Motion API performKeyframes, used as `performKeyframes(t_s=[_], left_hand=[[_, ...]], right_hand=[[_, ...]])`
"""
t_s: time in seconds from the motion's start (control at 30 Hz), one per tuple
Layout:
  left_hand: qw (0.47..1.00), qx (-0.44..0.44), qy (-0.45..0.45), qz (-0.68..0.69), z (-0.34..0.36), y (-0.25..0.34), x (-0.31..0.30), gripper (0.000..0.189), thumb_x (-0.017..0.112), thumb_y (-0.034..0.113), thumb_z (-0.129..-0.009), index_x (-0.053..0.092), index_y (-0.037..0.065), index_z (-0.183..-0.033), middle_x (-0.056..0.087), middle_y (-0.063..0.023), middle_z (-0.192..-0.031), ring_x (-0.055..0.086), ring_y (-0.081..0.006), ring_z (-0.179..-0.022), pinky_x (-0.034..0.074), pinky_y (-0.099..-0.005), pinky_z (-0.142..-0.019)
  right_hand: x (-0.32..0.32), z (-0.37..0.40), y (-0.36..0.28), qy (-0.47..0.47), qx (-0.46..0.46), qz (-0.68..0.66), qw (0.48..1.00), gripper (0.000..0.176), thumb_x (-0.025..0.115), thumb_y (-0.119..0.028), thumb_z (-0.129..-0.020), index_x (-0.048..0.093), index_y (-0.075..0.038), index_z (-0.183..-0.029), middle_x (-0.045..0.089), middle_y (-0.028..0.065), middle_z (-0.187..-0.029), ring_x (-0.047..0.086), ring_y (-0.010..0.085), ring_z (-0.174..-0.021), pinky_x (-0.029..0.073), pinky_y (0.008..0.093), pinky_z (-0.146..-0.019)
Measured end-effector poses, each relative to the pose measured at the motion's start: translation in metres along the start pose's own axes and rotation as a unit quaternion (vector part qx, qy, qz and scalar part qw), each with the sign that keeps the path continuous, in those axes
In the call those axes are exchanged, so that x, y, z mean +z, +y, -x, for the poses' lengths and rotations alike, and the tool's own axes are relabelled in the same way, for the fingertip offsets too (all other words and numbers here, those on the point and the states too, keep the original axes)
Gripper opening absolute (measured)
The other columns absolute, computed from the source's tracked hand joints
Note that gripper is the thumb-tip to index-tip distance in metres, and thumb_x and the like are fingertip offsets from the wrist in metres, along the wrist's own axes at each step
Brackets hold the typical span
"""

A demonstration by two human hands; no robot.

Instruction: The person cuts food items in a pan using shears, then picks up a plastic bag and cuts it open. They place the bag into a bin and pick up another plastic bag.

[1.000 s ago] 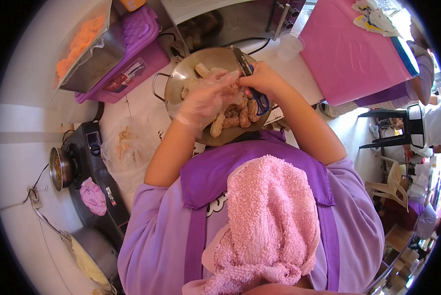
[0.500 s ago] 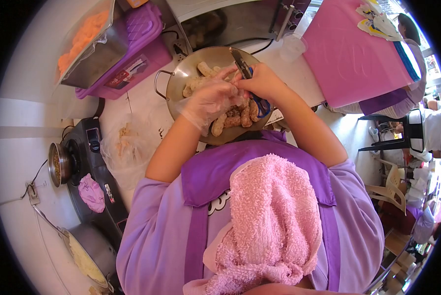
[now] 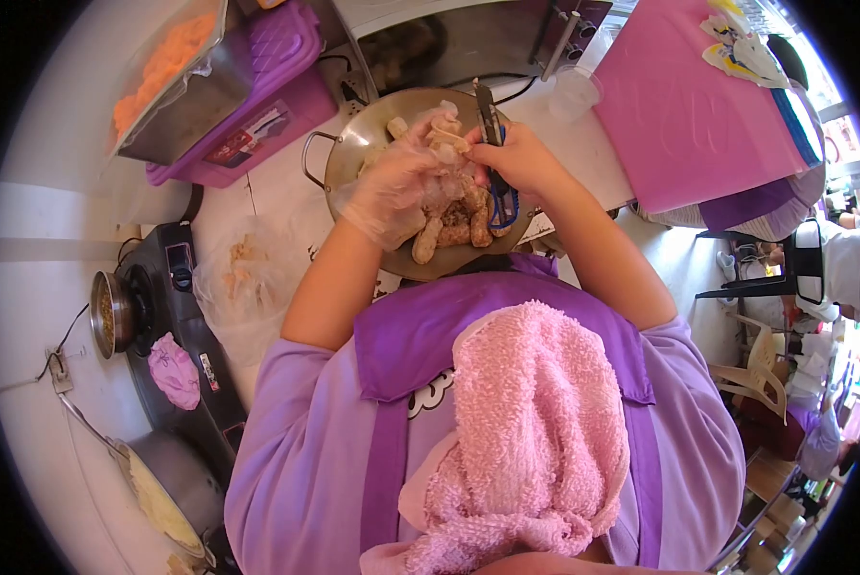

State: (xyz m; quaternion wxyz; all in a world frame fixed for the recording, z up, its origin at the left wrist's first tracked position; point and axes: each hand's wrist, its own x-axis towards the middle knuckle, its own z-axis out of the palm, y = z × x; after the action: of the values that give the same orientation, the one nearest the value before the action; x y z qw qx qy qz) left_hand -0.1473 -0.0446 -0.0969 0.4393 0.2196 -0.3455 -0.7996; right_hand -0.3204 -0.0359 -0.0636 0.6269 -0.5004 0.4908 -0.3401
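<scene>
Several lumpy, tan-brown rolls (image 3: 428, 240) in a wok (image 3: 358, 129)

The one camera sat on my head and looked forward and steeply down, past the pink towel (image 3: 540, 412) close beneath it, to my fingers (image 3: 495, 153) over the pan (image 3: 355, 144). Its wide, round-edged view took in the desk (image 3: 275, 206) around them.

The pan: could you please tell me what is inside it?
The pan holds brown rolls and, farther back, paler ones; whatever lies beneath the gloved left hand cannot be seen.
</scene>
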Motion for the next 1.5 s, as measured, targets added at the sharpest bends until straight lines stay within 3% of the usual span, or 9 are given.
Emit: performKeyframes(t_s=[0.17, 0.3, 0.37, 0.57, 0.7, 0.77, 0.9, 1.17, 1.5], left_hand=[[0.996, -0.085, -0.027, -0.012, -0.003, 0.007, -0.013, 0.045, 0.064, 0.001, -0.075, 0.043, 0.011, -0.114, 0.054, -0.0093, -0.103, 0.058, -0.0195, -0.092, 0.047, -0.0278, -0.077], [0.992, -0.109, 0.007, -0.060, 0.008, 0.017, 0.009, 0.042, 0.063, 0.001, -0.076, 0.044, 0.011, -0.112, 0.054, -0.0124, -0.108, 0.057, -0.0208, -0.097, 0.048, -0.0295, -0.079], [0.994, -0.068, -0.061, -0.058, 0.011, 0.017, 0.010, 0.056, 0.065, 0.002, -0.071, 0.039, 0.005, -0.120, 0.051, -0.0127, -0.113, 0.056, -0.0284, -0.102, 0.046, -0.0350, -0.087], [0.988, -0.065, -0.129, 0.055, 0.017, 0.013, 0.008, 0.071, 0.067, -0.001, -0.066, 0.033, 0.001, -0.128, 0.047, -0.0117, -0.120, 0.051, -0.0261, -0.110, 0.039, -0.0345, -0.095], [0.989, -0.076, -0.121, -0.048, 0.018, 0.016, -0.001, 0.070, 0.066, -0.002, -0.065, 0.034, 0.001, -0.128, 0.048, -0.0097, -0.118, 0.051, -0.0221, -0.109, 0.040, -0.0322, -0.093], [0.980, -0.087, -0.099, -0.152, 0.017, 0.019, 0.000, 0.065, 0.062, -0.001, -0.063, 0.040, 0.000, -0.124, 0.052, -0.0063, -0.104, 0.053, -0.0128, -0.089, 0.043, -0.0230, -0.078], [0.980, -0.128, -0.061, -0.141, 0.014, 0.016, -0.014, 0.064, 0.065, 0.000, -0.064, 0.041, 0.001, -0.123, 0.049, -0.0051, -0.112, 0.054, -0.0129, -0.093, 0.044, -0.0241, -0.082], [0.970, -0.135, 0.014, -0.203, 0.029, 0.025, 0.021, 0.036, 0.063, 0.015, -0.073, 0.052, 0.003, -0.105, 0.055, -0.0028, -0.092, 0.053, -0.0101, -0.080, 0.042, -0.0221, -0.070], [0.963, -0.058, -0.051, -0.258, 0.020, 0.015, -0.007, 0.031, 0.061, 0.015, -0.078, 0.053, 0.003, -0.105, 0.055, -0.0033, -0.097, 0.054, -0.0122, -0.085, 0.043, -0.0243, -0.075]], right_hand=[[-0.001, -0.004, 0.011, -0.059, -0.005, -0.164, 0.985, 0.008, 0.054, -0.006, -0.078, 0.055, -0.002, -0.086, 0.051, 0.0033, -0.060, 0.046, 0.0106, -0.047, 0.036, 0.0240, -0.045], [-0.007, -0.005, 0.008, -0.087, 0.019, -0.095, 0.992, 0.012, 0.051, -0.008, -0.080, 0.052, -0.003, -0.091, 0.046, 0.0014, -0.057, 0.042, 0.0092, -0.048, 0.033, 0.0235, -0.046], [-0.011, -0.004, 0.003, -0.109, 0.037, -0.091, 0.989, 0.014, 0.051, -0.006, -0.079, 0.052, -0.002, -0.092, 0.048, 0.0025, -0.060, 0.042, 0.0090, -0.046, 0.034, 0.0235, -0.045], [-0.017, -0.005, -0.001, -0.157, 0.063, -0.140, 0.976, 0.015, 0.051, -0.002, -0.076, 0.051, -0.002, -0.090, 0.048, 0.0027, -0.063, 0.042, 0.0084, -0.045, 0.035, 0.0230, -0.043], [-0.022, -0.007, 0.000, -0.180, 0.068, -0.109, 0.975, 0.014, 0.050, -0.002, -0.075, 0.051, -0.002, -0.089, 0.048, 0.0027, -0.063, 0.042, 0.0081, -0.045, 0.033, 0.0221, -0.043], [-0.025, -0.009, 0.001, -0.189, 0.065, -0.095, 0.975, 0.015, 0.050, -0.002, -0.074, 0.052, -0.001, -0.088, 0.047, 0.0021, -0.061, 0.041, 0.0078, -0.044, 0.032, 0.0212, -0.042], [-0.028, -0.007, -0.009, -0.160, 0.057, -0.070, 0.983, 0.014, 0.051, -0.003, -0.074, 0.053, -0.001, -0.088, 0.046, 0.0013, -0.059, 0.041, 0.0075, -0.044, 0.031, 0.0205, -0.042], [-0.034, -0.010, -0.019, -0.110, 0.019, 0.070, 0.991, 0.014, 0.055, -0.007, -0.075, 0.055, -0.001, -0.088, 0.048, 0.0000, -0.058, 0.042, 0.0069, -0.045, 0.031, 0.0211, -0.042], [-0.033, -0.011, -0.018, -0.097, 0.014, 0.123, 0.987, 0.013, 0.056, -0.009, -0.075, 0.057, -0.001, -0.085, 0.049, -0.0003, -0.058, 0.042, 0.0066, -0.045, 0.032, 0.0216, -0.043]])
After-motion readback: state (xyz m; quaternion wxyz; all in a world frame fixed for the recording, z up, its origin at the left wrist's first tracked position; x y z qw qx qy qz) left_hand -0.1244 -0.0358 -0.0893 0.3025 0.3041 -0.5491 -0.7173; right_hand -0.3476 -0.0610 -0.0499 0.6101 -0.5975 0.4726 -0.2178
